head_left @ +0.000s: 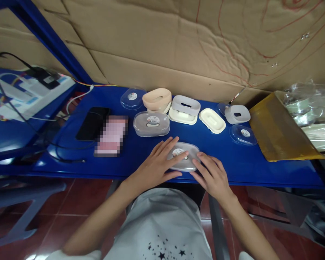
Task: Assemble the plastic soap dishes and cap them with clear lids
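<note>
A grey oval soap box point(188, 165) with a clear lid and a round printed sticker lies near the front edge of the table. My left hand point(161, 160) spreads over its left side, one finger stretched across the lid by the sticker. At the right end of the box, my right hand point(211, 173) rests with fingers apart, its fingertips against the rim. Just behind my left hand stands another lidded soap box point(151, 124) with a similar sticker. Both hands are open, touching the box without wrapping round it.
Behind are a peach soap box point(157, 99), a grey one point(186, 104), a cream tray point(212, 121), a small grey box point(237, 114) and clear lids point(243, 135). A phone point(111, 136), black case point(92, 123) and power strip point(43, 99) lie left. A carton point(283, 130) of wrapped pieces stands right.
</note>
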The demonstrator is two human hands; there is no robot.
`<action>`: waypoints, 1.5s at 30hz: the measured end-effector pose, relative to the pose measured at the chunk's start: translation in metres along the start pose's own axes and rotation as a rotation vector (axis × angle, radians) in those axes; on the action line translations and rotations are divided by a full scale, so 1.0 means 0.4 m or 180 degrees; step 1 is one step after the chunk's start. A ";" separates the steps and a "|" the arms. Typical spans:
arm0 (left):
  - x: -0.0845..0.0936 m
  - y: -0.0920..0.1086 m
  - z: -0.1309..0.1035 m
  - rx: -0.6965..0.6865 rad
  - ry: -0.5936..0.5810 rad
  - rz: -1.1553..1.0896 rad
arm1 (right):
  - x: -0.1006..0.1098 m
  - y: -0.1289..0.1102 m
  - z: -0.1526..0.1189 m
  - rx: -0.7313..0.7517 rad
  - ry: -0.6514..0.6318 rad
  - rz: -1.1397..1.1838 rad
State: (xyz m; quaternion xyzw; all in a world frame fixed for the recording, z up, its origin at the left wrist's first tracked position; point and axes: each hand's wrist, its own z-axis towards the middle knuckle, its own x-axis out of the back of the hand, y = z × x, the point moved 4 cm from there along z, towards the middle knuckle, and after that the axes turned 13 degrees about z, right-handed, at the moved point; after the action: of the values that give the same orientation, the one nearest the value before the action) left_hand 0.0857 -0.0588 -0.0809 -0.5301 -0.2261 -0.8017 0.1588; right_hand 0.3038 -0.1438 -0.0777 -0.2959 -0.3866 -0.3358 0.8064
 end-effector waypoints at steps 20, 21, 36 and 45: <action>-0.010 -0.021 0.025 0.0505 -0.0270 -0.0255 | 0.013 0.066 0.001 -0.0300 -0.0340 0.0336; -0.005 -0.023 0.019 0.0550 -0.0252 -0.0182 | 0.019 0.088 0.006 -0.0382 -0.0385 0.0345; 0.014 0.098 -0.054 0.0383 0.0614 0.0872 | 0.084 0.192 -0.050 -0.1145 -0.0356 0.0541; -0.055 0.156 -0.009 -0.0186 0.0129 0.0740 | 0.032 0.300 0.184 -0.0904 -0.0235 0.0312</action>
State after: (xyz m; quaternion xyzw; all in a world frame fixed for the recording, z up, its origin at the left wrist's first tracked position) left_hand 0.1225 -0.1133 -0.0904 -0.5408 -0.1364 -0.7946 0.2398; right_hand 0.3710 -0.0219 -0.0546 -0.4377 -0.3496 -0.3362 0.7571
